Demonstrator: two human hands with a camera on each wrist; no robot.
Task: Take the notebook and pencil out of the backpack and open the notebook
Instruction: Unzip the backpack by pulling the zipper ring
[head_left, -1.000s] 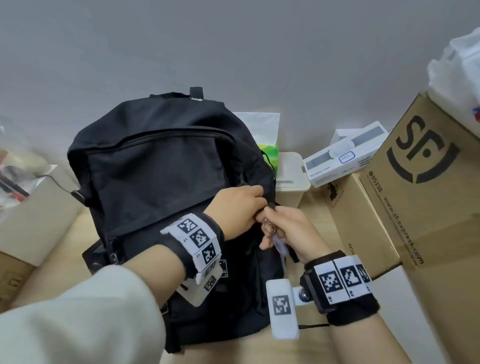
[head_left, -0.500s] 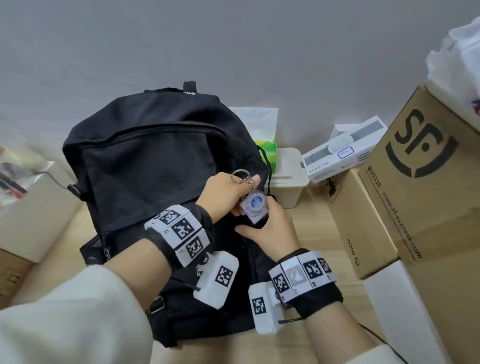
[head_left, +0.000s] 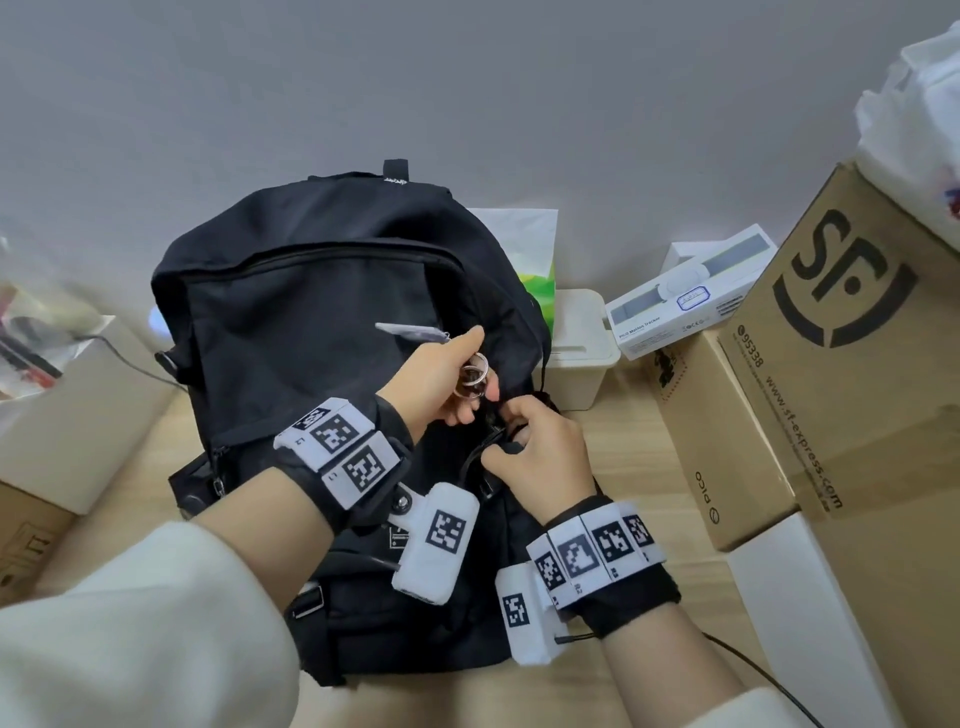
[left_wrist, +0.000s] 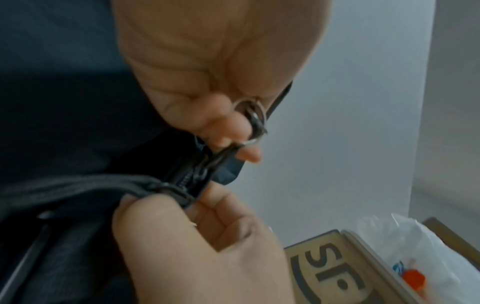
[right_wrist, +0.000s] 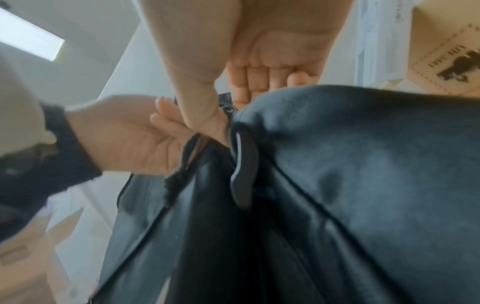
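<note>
A black backpack (head_left: 322, 312) stands upright on the wooden table, its zippers looking closed. My left hand (head_left: 475, 379) curls round a metal key ring (head_left: 474, 375) fixed to the zipper pull (left_wrist: 215, 162) on the bag's right side. A flat pale charm (head_left: 410, 331) sticks out to the left above the thumb. Just below, my right hand (head_left: 506, 444) pinches the bag's edge (left_wrist: 166, 193) beside the zipper, thumb pressed on the fabric (right_wrist: 205, 115). No notebook or pencil shows.
A big SF cardboard box (head_left: 852, 332) and a PICO carton (head_left: 727, 441) crowd the right side, with a white tracker box (head_left: 685, 301) on top. A small white bin (head_left: 582, 353) stands behind the bag. Another carton (head_left: 67, 415) sits at the left.
The charm swung from between my hands up and to the left. My left hand shifted its hold to the key ring; my right hand left the charm and now pinches the bag's edge.
</note>
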